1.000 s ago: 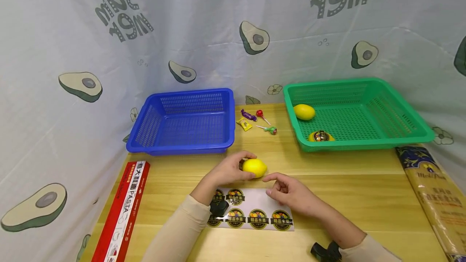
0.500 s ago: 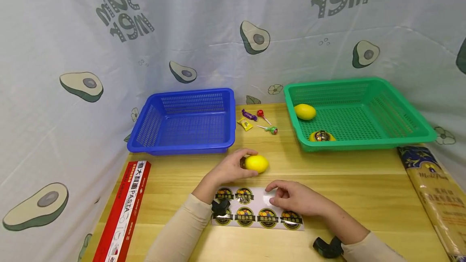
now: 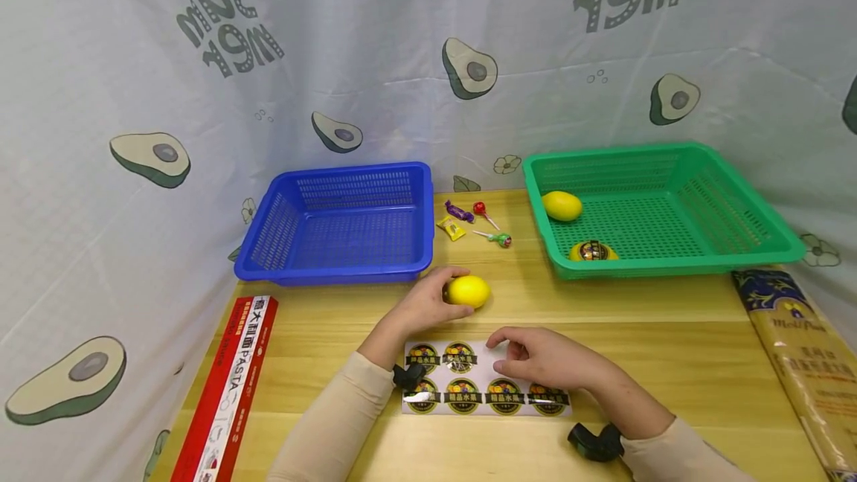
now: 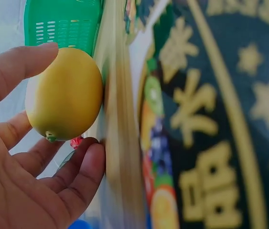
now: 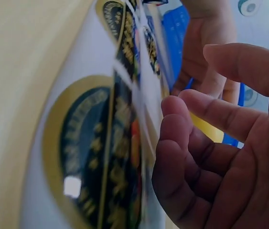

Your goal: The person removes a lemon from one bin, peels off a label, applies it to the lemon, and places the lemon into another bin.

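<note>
My left hand holds a yellow lemon between thumb and fingers, just beyond a sheet of stickers. In the left wrist view the lemon lies against the thumb, with the fingers curved beneath it. The white sticker sheet carries several round black-and-gold fruit labels. Over its right part is my right hand, fingers loosely bent, index finger and thumb apart. Nothing shows between the fingers of the right hand in the right wrist view, where the sheet runs right beside the curled fingertips.
A blue basket stands back left. Back right, a green basket contains a plain lemon and a labelled lemon. Wrapped candies and lollipops lie between them. A pasta box and a pasta bag flank the table.
The sticker sheet has slid to the right under my right hand, which has also shifted slightly right. My left hand has moved a little farther from me with the lemon.
</note>
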A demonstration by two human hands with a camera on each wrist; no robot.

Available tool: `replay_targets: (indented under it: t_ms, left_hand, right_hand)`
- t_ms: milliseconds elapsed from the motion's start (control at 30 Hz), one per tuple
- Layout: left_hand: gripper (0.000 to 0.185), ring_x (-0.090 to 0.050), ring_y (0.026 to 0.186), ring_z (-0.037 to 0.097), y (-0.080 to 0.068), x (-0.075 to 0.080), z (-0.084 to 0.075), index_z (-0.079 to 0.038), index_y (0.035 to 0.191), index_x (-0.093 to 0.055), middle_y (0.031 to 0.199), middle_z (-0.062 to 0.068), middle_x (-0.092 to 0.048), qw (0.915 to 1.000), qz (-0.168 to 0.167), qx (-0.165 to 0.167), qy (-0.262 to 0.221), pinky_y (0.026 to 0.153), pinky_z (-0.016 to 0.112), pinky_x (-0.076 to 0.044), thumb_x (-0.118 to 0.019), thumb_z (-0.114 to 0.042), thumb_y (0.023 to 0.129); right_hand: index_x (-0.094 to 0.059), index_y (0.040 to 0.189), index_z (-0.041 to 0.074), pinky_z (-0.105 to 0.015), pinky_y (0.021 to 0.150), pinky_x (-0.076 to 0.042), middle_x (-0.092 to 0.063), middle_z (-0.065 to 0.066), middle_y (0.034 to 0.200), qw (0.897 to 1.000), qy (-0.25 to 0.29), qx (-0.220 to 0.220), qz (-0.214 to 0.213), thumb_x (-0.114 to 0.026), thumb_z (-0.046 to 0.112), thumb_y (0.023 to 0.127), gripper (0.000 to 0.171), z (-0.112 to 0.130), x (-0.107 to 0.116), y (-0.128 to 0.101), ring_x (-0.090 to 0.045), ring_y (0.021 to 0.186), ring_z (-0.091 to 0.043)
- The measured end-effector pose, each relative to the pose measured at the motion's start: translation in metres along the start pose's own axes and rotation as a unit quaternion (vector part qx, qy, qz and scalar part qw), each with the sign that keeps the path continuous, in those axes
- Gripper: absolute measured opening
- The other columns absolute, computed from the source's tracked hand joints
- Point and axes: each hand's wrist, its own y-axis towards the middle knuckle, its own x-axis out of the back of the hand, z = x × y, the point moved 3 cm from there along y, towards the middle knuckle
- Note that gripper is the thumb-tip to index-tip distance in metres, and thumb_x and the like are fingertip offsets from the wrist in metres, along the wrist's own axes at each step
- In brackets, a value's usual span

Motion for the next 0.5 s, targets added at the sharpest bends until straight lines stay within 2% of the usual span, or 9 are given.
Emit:
replay_targets:
  t_ms: [67,267,500]
  left_hand:
    - [0.059,-0.059,0.121,0.022,0.0,0.0,0.0,-0.014,0.14,-0.057,0.139,0.007,-0.061,1.0,0.003,-0.002,-0.003,0.107,0.04,-0.047,-0.081,-0.022,0.087]
    - [0.056,-0.064,0.111,0.018,-0.003,-0.004,0.001,-0.013,0.141,-0.056,0.129,0.006,-0.066,0.9982,0.044,-0.008,-0.04,0.096,0.031,-0.053,-0.079,-0.024,0.09]
    - [0.066,-0.064,0.118,0.023,-0.002,-0.004,0.002,-0.012,0.146,-0.052,0.136,0.008,-0.064,0.9969,0.05,-0.008,-0.06,0.1,0.037,-0.053,-0.081,-0.023,0.087]
  right_hand:
    - [-0.065,0.123,0.015,-0.025,0.059,-0.043,-0.057,0.004,0.081,1.0,-0.006,0.001,0.003,-0.068,0.034,0.098,0.031,0.003,0.0,0.003,-0.05,0.063,-0.007]
    - [-0.065,0.124,0.014,-0.024,0.061,-0.045,-0.059,0.006,0.082,0.999,-0.026,0.02,0.012,-0.067,0.035,0.099,0.033,0.01,0.0,0.014,-0.052,0.066,-0.006]
    - [-0.065,0.125,0.013,-0.024,0.064,-0.045,-0.06,0.006,0.083,0.999,-0.021,0.033,0.026,-0.067,0.035,0.099,0.034,0.015,-0.001,0.02,-0.053,0.07,-0.006]
